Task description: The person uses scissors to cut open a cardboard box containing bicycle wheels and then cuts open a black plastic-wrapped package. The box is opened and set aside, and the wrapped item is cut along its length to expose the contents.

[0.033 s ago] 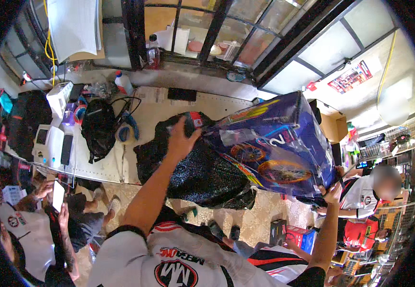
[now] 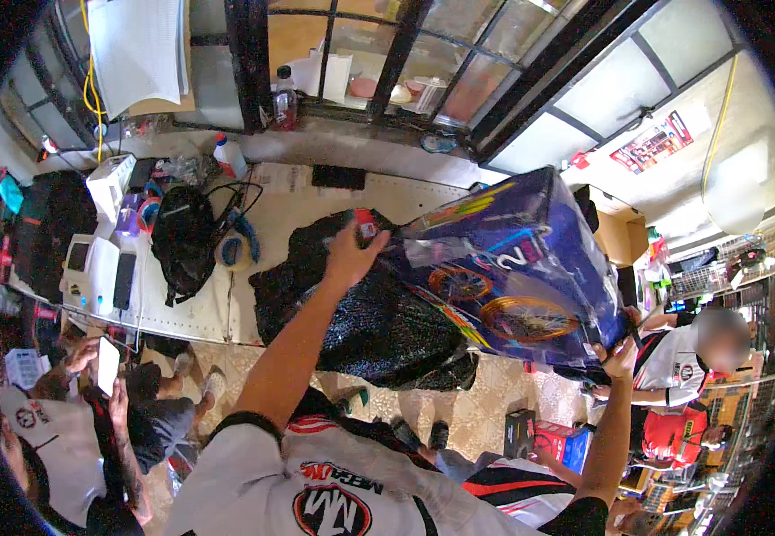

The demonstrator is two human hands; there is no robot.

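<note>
A large dark-blue box (image 2: 530,259), wrapped in clear plastic and printed with orange spoked wheels, is tilted over the right part of the table. My right hand (image 2: 618,359) grips its near right corner. My left hand (image 2: 353,255) is closed around a small red and black object (image 2: 367,223) by the box's left end; its kind is unclear. Under my left forearm, black bubble wrap (image 2: 387,313) spreads over the table and hangs off its front edge. Another person's hand (image 2: 631,318) is close to the box's right end.
On the white table (image 2: 267,192) are a black bag (image 2: 184,237), a tape roll (image 2: 231,250), a white bottle (image 2: 229,156) and a white device (image 2: 88,272). A person at left holds a phone (image 2: 109,364). Another stands at right. Boxes (image 2: 562,444) sit on the floor.
My left hand has shifted slightly right along the box's left end, with its fingers drawn closer around the red and black object. The box and my right hand have barely moved.
</note>
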